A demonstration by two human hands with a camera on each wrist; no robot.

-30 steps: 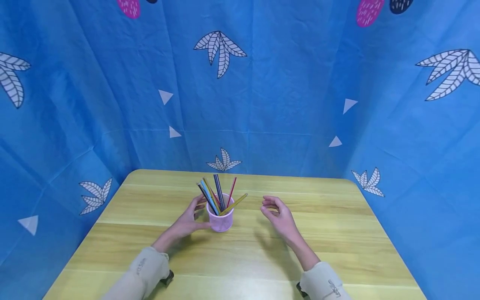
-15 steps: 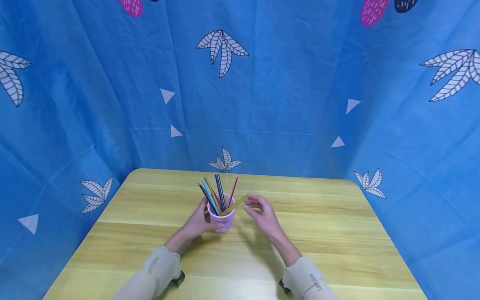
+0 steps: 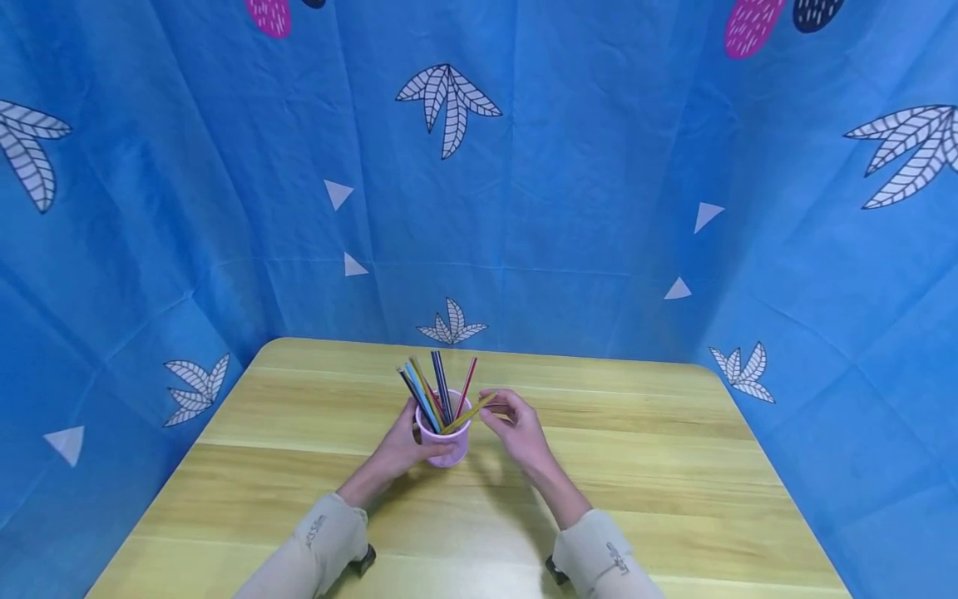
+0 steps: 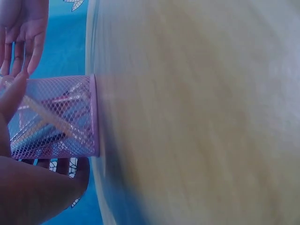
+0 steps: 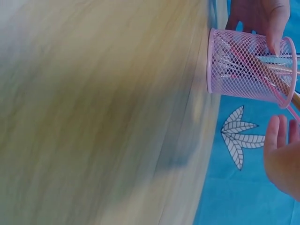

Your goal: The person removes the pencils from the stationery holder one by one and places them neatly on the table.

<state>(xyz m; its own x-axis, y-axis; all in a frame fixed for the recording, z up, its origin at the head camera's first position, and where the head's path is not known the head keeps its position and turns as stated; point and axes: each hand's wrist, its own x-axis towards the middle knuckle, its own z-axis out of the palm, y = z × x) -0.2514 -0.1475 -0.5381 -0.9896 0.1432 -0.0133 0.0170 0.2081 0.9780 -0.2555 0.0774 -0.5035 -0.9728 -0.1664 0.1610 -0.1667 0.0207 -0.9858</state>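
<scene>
Gripping the pink wire-mesh pencil cup (image 5: pixel 246 65) from about its 9 o'clock side, the left hand (image 3: pixel 397 448) lays its thumb across the near wall, with its fingers round the far side; the right hand (image 3: pixel 521 433) is at the cup's 3 o'clock, thumb and fingertips at the upper end of a yellow pencil (image 3: pixel 470 413), though whether they pinch it I cannot tell. That pencil is the one nearest the right hand: its lower end sits inside the cup and its long axis slants up and out over the rim toward 2 o'clock, so its upper end lies at the right hand's 11 o'clock. In the upright cup a red pencil (image 3: pixel 466 388) leans toward 1, dark blue pencils (image 3: pixel 442 383) point close to 12, and a light blue pencil (image 3: pixel 422 395) tilts toward 11; beyond spreads the wooden tabletop (image 3: pixel 599 466), with blue leaf-print cloth (image 3: pixel 584 166) past its 12 o'clock edge
</scene>
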